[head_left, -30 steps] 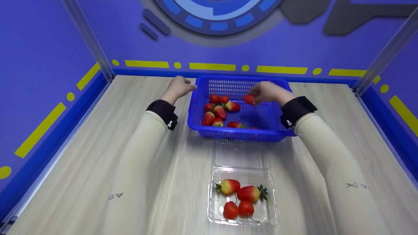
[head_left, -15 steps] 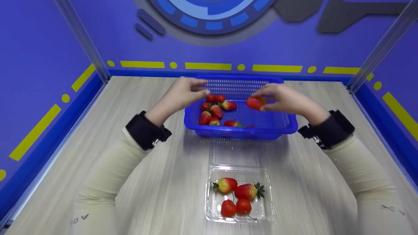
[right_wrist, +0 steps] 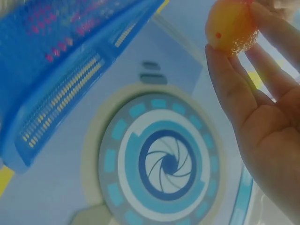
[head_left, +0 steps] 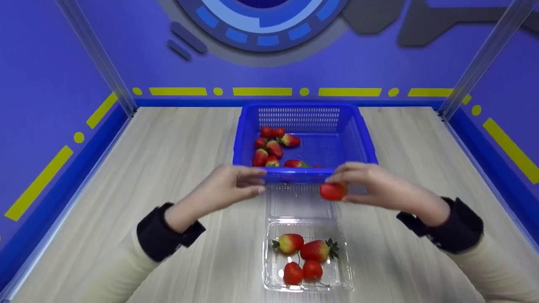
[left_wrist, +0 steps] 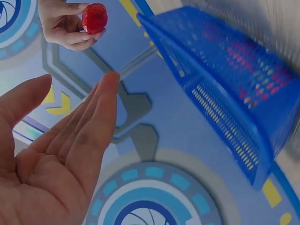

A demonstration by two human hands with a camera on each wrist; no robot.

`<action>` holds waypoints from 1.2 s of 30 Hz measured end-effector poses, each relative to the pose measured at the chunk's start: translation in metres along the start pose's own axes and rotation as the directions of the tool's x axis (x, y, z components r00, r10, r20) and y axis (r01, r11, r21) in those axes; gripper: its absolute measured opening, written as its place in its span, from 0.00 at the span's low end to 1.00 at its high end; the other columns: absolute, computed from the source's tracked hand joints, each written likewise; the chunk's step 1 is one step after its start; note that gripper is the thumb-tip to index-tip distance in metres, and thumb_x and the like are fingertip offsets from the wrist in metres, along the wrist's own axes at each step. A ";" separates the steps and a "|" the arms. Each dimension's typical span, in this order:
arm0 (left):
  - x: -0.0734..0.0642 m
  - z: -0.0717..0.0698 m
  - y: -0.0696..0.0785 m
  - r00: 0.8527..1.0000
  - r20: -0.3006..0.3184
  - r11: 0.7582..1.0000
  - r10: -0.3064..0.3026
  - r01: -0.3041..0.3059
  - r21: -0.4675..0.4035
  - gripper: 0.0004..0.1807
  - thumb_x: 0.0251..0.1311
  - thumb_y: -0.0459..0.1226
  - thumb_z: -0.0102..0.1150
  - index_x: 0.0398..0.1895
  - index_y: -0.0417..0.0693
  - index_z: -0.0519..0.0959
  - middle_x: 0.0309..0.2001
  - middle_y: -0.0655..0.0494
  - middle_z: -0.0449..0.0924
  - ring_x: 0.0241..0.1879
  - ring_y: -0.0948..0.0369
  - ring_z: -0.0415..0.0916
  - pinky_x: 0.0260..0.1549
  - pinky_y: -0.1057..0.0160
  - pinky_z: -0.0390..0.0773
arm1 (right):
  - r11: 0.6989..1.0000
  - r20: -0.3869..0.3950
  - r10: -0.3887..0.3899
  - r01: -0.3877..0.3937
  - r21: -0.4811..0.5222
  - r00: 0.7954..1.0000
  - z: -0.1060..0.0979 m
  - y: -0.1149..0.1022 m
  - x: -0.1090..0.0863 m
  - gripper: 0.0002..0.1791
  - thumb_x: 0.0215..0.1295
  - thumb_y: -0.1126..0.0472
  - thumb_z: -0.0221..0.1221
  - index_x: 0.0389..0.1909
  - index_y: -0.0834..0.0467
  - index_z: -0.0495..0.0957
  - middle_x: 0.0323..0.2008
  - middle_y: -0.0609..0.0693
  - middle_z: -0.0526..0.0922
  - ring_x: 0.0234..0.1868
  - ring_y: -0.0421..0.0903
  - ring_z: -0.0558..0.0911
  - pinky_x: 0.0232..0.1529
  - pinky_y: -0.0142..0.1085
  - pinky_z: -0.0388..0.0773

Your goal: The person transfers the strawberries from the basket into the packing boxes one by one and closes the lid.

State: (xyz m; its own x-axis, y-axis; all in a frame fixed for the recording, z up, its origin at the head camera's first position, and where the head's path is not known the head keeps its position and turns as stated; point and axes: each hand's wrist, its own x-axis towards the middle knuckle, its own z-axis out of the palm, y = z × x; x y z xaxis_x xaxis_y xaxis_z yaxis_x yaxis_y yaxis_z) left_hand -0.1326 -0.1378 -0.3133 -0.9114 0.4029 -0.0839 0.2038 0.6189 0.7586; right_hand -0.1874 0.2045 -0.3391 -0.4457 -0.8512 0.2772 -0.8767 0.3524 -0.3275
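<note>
My right hand [head_left: 379,187] pinches a red strawberry [head_left: 332,191] between thumb and fingertips, above the near rim of the basket and the clear lid. In the right wrist view the held strawberry [right_wrist: 232,26] looks yellowish at its near end. My left hand [head_left: 221,185] holds nothing, its fingers extended toward the right, near the basket's front left corner. Several strawberries [head_left: 273,149] lie in the left part of the blue basket [head_left: 305,174]. In front of it, a clear plastic clamshell box [head_left: 269,269] with two larger strawberries [head_left: 316,250] and two small red fruits [head_left: 292,273] lies with its lid folded back.
The wooden tabletop [head_left: 177,139] extends on both sides of the basket. Blue panels with yellow marks [head_left: 263,91] enclose the back and sides. The clamshell's lid [head_left: 301,204] lies flat between its tray and the basket.
My right hand has lifted the strawberry out of the basket and brought it nearer, over the front rim. My left hand has also drawn back toward me.
</note>
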 end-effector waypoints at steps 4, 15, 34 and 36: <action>-0.013 0.019 -0.018 0.999 0.037 1.000 0.004 -0.003 -0.014 0.24 0.67 0.36 0.64 0.63 0.33 0.77 0.51 0.38 0.87 0.51 0.48 0.87 0.50 0.61 0.88 | 0.999 0.035 -0.036 0.034 0.042 0.999 0.020 -0.013 -0.015 0.23 0.56 0.69 0.73 0.54 0.60 0.84 0.48 0.55 0.86 0.47 0.50 0.85 0.47 0.40 0.89; -0.027 0.054 -0.070 0.987 0.120 0.991 -0.107 0.116 -0.067 0.23 0.63 0.37 0.68 0.56 0.28 0.81 0.42 0.39 0.90 0.43 0.48 0.89 0.43 0.58 0.89 | 0.999 0.184 -0.019 0.012 0.039 0.983 0.065 -0.034 -0.028 0.21 0.57 0.68 0.72 0.53 0.56 0.84 0.47 0.51 0.86 0.47 0.46 0.84 0.50 0.38 0.88; -0.014 0.088 -0.094 0.976 0.170 0.953 -0.133 0.173 -0.249 0.13 0.62 0.34 0.68 0.41 0.30 0.86 0.32 0.35 0.89 0.28 0.54 0.87 0.29 0.65 0.85 | 0.998 0.257 -0.032 0.046 -0.049 0.966 0.101 -0.031 -0.026 0.22 0.55 0.69 0.72 0.53 0.58 0.84 0.46 0.51 0.85 0.48 0.46 0.84 0.52 0.34 0.86; -0.012 0.089 -0.094 0.976 0.176 0.951 -0.132 0.174 -0.255 0.12 0.62 0.34 0.68 0.39 0.31 0.86 0.32 0.36 0.89 0.26 0.60 0.84 0.28 0.67 0.83 | 0.998 0.273 -0.019 0.035 -0.053 0.962 0.103 -0.032 -0.028 0.22 0.54 0.69 0.72 0.52 0.58 0.85 0.46 0.51 0.85 0.48 0.45 0.84 0.52 0.33 0.86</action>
State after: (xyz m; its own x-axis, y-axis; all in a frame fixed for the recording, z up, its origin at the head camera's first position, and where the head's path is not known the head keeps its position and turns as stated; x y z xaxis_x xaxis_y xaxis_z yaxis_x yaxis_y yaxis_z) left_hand -0.1089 -0.1404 -0.4414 -0.8533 0.4298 -0.2953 -0.0563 0.4869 0.8716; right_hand -0.1286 0.1770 -0.4296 -0.3624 -0.9316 0.0268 -0.9002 0.3425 -0.2690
